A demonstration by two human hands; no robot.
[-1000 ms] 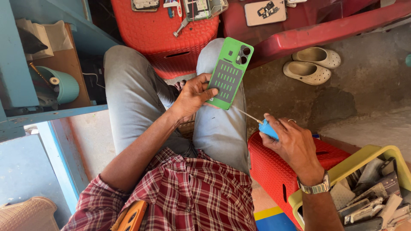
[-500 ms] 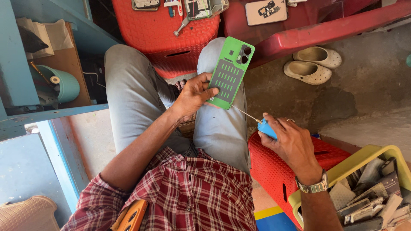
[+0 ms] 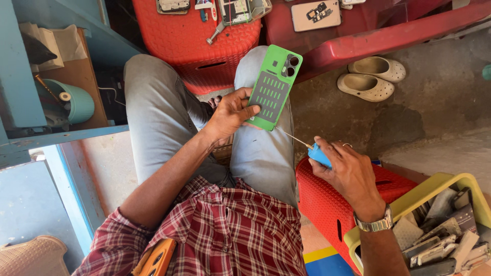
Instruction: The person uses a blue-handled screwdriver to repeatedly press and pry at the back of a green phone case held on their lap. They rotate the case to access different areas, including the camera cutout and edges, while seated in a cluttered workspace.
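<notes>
Above a concrete floor (image 3: 440,122), the left hand (image 3: 230,113) grips a green phone back (image 3: 272,91) steadily while the right hand (image 3: 348,171), closed on a blue-handled pick (image 3: 318,153), should ease its tip along the edge gently.

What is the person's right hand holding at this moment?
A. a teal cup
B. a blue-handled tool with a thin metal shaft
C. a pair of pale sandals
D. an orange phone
B: the right hand grips a blue-handled tool, its thin shaft aimed at the green phone back cover held by the left hand.
</notes>
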